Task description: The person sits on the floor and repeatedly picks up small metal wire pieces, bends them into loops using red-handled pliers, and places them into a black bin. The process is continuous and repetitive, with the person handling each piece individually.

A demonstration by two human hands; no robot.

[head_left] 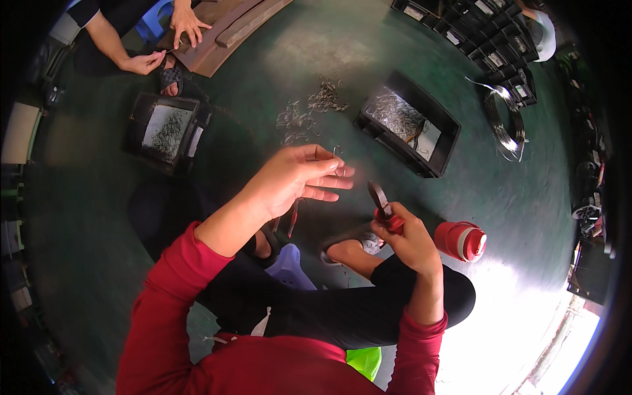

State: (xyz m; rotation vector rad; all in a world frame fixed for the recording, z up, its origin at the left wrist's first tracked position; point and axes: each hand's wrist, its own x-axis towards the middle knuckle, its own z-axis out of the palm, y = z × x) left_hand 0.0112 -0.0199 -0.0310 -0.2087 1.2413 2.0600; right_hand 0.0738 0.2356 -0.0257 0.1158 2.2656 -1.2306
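Pinching a small bent wire hook [337,153] between thumb and fingertips, the left hand [299,178] holds it up in front of the body, the other fingers fanned out so the piece stays in plain sight. The right hand [411,238] is closed round the red handles of a pair of pliers [382,203], dark nose pointing up toward the hook but not touching it — the two are near, with a gap between. On the green floor [368,52] beyond lie loose wire pieces [309,108], scattered just past the hands, probably for easy reach. A black tray [409,125] of the same silvery wire sits to the right of them, and another tray [168,128] to the left. A red cylindrical container [461,240] lies on its side beside the right hand. Farther off, another person's hands [164,39] rest at some brown boards [230,29].
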